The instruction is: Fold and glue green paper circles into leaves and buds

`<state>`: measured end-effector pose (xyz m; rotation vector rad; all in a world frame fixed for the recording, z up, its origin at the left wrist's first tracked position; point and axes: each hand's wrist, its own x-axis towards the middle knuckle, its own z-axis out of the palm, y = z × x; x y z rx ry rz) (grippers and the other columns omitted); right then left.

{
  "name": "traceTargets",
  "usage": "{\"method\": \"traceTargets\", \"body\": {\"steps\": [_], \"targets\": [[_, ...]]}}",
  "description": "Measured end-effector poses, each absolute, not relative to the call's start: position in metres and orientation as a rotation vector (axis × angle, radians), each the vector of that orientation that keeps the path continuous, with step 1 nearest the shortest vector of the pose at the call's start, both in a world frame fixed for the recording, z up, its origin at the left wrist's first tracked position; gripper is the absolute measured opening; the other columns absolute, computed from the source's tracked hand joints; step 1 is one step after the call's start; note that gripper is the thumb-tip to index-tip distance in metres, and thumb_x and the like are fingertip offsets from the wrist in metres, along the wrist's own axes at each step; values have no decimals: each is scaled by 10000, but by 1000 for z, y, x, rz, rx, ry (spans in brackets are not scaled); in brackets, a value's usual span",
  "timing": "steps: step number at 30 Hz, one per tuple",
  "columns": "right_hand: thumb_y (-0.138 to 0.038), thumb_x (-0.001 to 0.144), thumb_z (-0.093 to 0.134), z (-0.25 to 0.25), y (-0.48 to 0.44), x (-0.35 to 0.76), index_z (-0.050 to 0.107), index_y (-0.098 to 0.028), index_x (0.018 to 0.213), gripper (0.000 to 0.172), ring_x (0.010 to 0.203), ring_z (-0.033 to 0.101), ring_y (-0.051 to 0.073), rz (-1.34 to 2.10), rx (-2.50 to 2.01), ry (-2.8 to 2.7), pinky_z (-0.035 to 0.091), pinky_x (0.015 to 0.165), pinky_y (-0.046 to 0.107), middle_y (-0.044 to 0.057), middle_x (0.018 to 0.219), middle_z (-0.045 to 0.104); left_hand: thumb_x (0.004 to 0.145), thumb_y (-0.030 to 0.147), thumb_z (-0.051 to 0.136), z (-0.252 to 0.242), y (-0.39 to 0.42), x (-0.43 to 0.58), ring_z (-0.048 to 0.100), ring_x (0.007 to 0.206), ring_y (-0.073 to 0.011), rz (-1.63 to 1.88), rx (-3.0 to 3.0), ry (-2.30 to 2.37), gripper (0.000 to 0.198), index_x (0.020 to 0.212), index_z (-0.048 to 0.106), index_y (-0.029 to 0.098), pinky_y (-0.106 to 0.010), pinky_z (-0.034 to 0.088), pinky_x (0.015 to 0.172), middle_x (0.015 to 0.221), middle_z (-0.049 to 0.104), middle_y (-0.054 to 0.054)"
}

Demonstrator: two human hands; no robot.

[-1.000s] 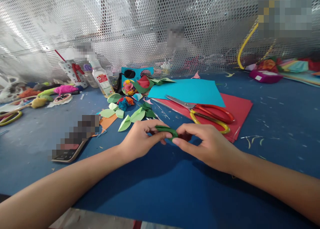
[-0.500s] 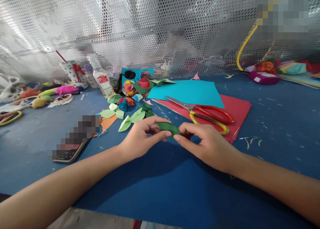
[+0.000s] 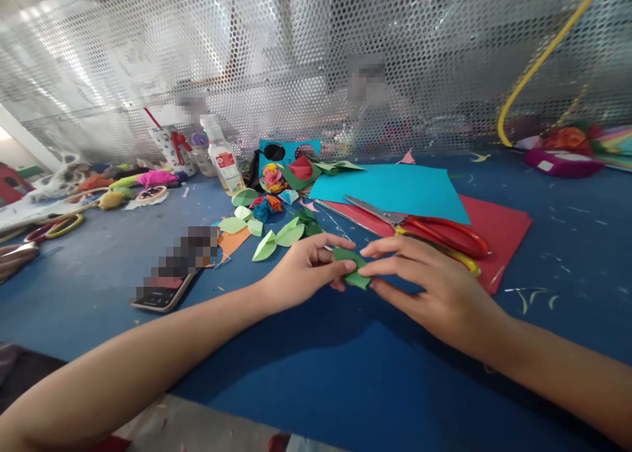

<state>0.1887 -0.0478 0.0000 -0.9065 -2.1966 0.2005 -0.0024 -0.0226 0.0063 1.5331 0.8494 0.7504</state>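
A small folded dark green paper leaf [image 3: 353,276] is between my two hands, above the near part of the blue table. My left hand [image 3: 309,268] pinches its left end, thumb on top and fingers behind. My right hand [image 3: 424,281] is at the right end, a fingertip on the paper and the thumb just below, its index finger raised. Beyond the right hand lie scissors [image 3: 419,229] with red and yellow handles, on a cyan sheet [image 3: 390,187] and red paper [image 3: 503,231]. Light green paper leaves [image 3: 289,232] lie past my left hand.
A phone [image 3: 172,274] lies left of my hands on the blue table [image 3: 306,379]. Behind are a glue bottle [image 3: 224,162], paper flowers [image 3: 272,177] and a patterned cup [image 3: 168,149]. Perforated metal sheeting [image 3: 296,57] closes off the back. Another pair of scissors [image 3: 56,228] lies far left.
The view has shifted, so the table things appear further right. My right fingers have loosened and spread from a tight pinch, and the green leaf has turned, its right end showing more.
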Motion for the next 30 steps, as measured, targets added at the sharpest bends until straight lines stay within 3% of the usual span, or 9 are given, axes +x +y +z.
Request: {"method": "traceTargets", "body": {"steps": [6,11,18,25,30], "targets": [[-278,798,537,5,-50,184,592,-219,797,81,653,615,156,504,-1126,-2001,500,594,257,5,731,650,778,340,565,10,-27,-4,551,832,-134,885,1840,945,222,884,617,151,-226,432,691,911,608,-48],[-301,800,537,0,-46,184,556,-211,894,132,645,631,150,807,-1141,-1945,514,577,244,5,737,665,763,324,580,8,-24,-4,523,579,-84,763,1690,914,217,841,630,128,-204,433,554,680,589,-12],[-252,785,538,-11,-41,185,578,-236,974,194,657,613,154,616,-1166,-2157,496,589,272,8,784,667,773,277,536,5,-25,-7,484,514,-81,570,1953,1042,183,800,654,139,-184,376,465,626,601,-6],[-217,790,522,-10,-39,184,627,-225,790,106,601,573,132,410,-1149,-2326,444,542,244,-5,732,635,779,247,531,3,-24,-10,550,673,-129,509,2467,1067,149,788,667,184,-223,397,586,746,616,-19],[-224,823,487,-9,-39,184,636,-228,876,158,699,579,146,408,-1096,-2389,455,609,257,20,812,611,791,296,516,6,-30,-10,550,661,-129,445,2541,1134,184,821,674,205,-223,381,564,784,619,-19]]}}
